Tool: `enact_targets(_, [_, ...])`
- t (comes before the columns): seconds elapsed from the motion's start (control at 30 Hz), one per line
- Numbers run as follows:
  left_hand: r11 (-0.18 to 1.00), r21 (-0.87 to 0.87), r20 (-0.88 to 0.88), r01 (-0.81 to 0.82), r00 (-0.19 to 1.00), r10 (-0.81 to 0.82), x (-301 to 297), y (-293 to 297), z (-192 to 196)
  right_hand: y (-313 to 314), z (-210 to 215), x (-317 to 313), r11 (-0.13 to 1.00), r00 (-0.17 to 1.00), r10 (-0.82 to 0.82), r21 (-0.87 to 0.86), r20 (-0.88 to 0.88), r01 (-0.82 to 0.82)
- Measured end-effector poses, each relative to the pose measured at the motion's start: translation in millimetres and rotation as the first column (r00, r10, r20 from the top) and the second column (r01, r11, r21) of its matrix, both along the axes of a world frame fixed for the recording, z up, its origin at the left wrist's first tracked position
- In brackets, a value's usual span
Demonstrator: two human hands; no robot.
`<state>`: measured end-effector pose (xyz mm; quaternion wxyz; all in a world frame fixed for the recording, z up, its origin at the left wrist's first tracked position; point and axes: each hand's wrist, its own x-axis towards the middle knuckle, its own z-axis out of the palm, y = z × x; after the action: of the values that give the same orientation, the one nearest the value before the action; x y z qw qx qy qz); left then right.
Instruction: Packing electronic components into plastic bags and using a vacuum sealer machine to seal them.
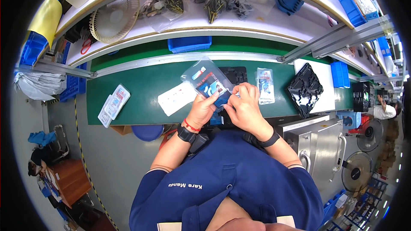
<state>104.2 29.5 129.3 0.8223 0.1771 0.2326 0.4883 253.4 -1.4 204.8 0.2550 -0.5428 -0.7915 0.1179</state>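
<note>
My left hand (200, 110) grips a clear plastic bag (206, 77) holding a blue and red printed card, over the green belt (141, 90). My right hand (245, 105) pinches the bag's lower right edge, close against the left hand. A white card (176, 98) lies on the belt just left of my hands. A sealed packet (265, 85) lies to the right. A black moulded tray (234, 75) sits behind the bag, partly hidden.
Two bagged packets (113, 105) rest at the belt's left end. A stack of black trays (304, 90) leans on a white block at the right. A blue bin (189, 43), a fan guard (113, 17) and bags of parts sit on shelves behind. A metal machine (319, 145) stands right.
</note>
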Motion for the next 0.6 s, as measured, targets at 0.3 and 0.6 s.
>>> enact_targets(0.3, [0.997, 0.069, -0.11, 0.02, 0.994, -0.012, 1.3, -5.7, 1.1, 4.1, -12.6, -7.0, 0.988, 0.984, -0.112, 0.119, 0.138, 0.096])
enact_targets(0.6, [0.991, -0.068, -0.022, 0.119, 0.992, -0.121, 3.8, 0.0, 8.0, 4.4, -52.3, 46.3, 0.898, 0.86, -0.435, -0.2, -0.269, 0.391])
